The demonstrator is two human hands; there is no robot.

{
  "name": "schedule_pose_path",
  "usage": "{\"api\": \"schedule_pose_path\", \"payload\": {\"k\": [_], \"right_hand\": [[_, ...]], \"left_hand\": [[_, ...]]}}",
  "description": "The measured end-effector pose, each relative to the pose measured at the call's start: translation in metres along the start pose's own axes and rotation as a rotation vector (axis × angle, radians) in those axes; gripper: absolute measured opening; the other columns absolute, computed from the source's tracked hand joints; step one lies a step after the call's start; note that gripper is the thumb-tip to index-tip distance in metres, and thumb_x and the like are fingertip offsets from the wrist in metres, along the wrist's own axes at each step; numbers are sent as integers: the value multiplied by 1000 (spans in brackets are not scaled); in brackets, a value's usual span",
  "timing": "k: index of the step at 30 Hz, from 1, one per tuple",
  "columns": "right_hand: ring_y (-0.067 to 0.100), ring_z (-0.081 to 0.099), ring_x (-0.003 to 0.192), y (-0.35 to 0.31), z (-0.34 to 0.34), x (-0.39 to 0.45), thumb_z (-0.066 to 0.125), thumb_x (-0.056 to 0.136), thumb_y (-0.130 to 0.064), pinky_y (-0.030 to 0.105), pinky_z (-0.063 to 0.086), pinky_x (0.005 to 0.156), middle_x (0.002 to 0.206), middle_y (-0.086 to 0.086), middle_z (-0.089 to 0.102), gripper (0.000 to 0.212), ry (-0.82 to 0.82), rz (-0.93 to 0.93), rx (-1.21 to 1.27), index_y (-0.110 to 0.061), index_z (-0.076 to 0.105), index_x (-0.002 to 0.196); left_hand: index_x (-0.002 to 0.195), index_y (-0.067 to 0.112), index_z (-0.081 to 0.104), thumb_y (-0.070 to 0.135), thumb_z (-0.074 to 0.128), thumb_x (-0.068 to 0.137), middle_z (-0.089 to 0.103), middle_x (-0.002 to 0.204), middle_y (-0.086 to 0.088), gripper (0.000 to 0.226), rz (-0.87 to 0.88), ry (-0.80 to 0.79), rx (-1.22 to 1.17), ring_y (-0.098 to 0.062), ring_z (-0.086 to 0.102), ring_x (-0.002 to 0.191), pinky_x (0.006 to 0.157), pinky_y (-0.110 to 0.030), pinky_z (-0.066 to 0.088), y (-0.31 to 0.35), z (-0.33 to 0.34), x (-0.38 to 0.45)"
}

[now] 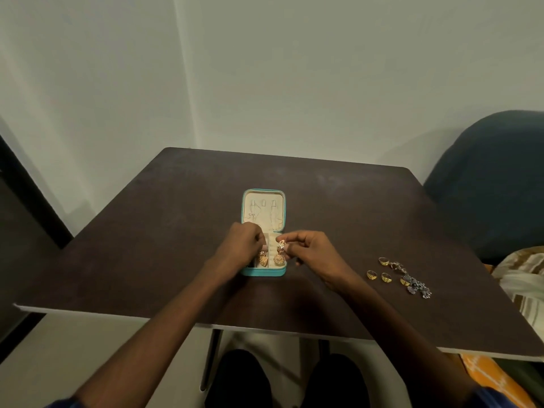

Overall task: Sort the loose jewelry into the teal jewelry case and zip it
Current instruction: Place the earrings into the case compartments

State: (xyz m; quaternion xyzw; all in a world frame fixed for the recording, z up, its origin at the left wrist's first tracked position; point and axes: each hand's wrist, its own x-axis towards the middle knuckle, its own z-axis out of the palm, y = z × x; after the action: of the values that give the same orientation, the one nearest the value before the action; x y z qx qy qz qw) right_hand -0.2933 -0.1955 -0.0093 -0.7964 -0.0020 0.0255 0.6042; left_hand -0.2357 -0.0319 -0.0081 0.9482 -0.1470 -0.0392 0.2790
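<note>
Right now I see the teal jewelry case [263, 272] lying open at the middle of the dark table [147, 231], lid flat toward the wall. My right hand [312, 254] pinches a gold drop earring [280, 254] over the near compartments; a second gold earring [263, 259] hangs beside it at my left hand [240, 245], whose curled fingers hide their hold. Gold rings [382, 270] and a silver piece [418, 285] lie well right. I can read no lettering anywhere.
</note>
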Motion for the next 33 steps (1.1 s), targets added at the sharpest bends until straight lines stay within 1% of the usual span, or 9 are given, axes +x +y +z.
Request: {"api": "schedule_pose_path", "payload": {"k": [4, 6, 9, 14, 17, 20, 23, 26, 33], "right_hand": [[-6, 64, 66, -2, 5, 6, 52, 88, 6, 8, 45, 54, 91, 8, 66, 22, -40, -23, -102, 3, 64, 106], [3, 67, 79, -1, 8, 9, 53, 88, 3, 14, 52, 64, 97, 9, 68, 21, -55, -27, -158, -1, 66, 104], [17, 68, 90, 0, 14, 12, 54, 86, 2, 31, 57, 81, 102, 12, 70, 21, -39, -36, -234, -8, 68, 99], [22, 69, 85, 1, 24, 12, 60, 83, -1, 39, 57, 80, 91, 13, 72, 16, -12, -28, -261, -14, 68, 88], [18, 69, 86, 0, 25, 13, 62, 84, -3, 34, 57, 80, 92, 11, 72, 12, -12, -9, -281, -14, 67, 86], [16, 67, 87, -2, 27, 14, 62, 84, -5, 29, 55, 78, 95, 9, 71, 10, 16, -8, -333, -13, 67, 87], [15, 66, 84, 0, 29, 15, 63, 83, -4, 27, 55, 75, 93, 8, 71, 12, 50, -4, -352, -12, 67, 91], [14, 66, 84, 1, 29, 15, 63, 83, -4, 24, 53, 72, 94, 8, 71, 13, 50, -4, -360, -12, 67, 92], [10, 58, 80, -5, 28, 21, 53, 83, 0, 10, 41, 58, 95, 6, 71, 23, 23, -2, -499, -11, 72, 92]], "left_hand": [[91, 11, 68, 17, 60, 89, 68, 95, -6, 10, -6, 74, 16, -13, 63, 79, 65, -27, 53, 0, 10, -6], [94, 9, 67, 16, 58, 89, 68, 98, -10, 12, -3, 99, 35, -18, 64, 84, 71, -34, 56, -2, 14, -7], [95, 9, 67, 16, 57, 89, 68, 101, -11, 14, -22, 119, 54, -21, 63, 88, 71, -33, 54, -1, 14, -8], [94, 9, 69, 19, 58, 89, 67, 100, -12, 16, -41, 99, 82, -24, 62, 89, 70, -33, 53, 2, 10, -8], [91, 8, 70, 17, 60, 88, 69, 99, -12, 15, -33, 83, 62, -22, 64, 87, 74, -35, 57, -1, 12, -9], [92, 8, 71, 16, 60, 88, 69, 98, -12, 14, -20, 112, 50, -22, 65, 86, 72, -32, 56, -3, 14, -10], [87, 9, 73, 12, 59, 86, 71, 90, -11, 14, -5, 143, 40, -20, 65, 80, 66, -31, 52, -4, 14, -12], [81, 10, 74, 10, 59, 84, 71, 81, -9, 15, 2, 149, 22, -17, 63, 72, 66, -35, 56, -7, 16, -14], [95, 7, 73, 7, 55, 85, 71, 92, -13, 21, 12, 55, -6, -22, 64, 83, 75, -39, 55, -3, 11, -15]]}}
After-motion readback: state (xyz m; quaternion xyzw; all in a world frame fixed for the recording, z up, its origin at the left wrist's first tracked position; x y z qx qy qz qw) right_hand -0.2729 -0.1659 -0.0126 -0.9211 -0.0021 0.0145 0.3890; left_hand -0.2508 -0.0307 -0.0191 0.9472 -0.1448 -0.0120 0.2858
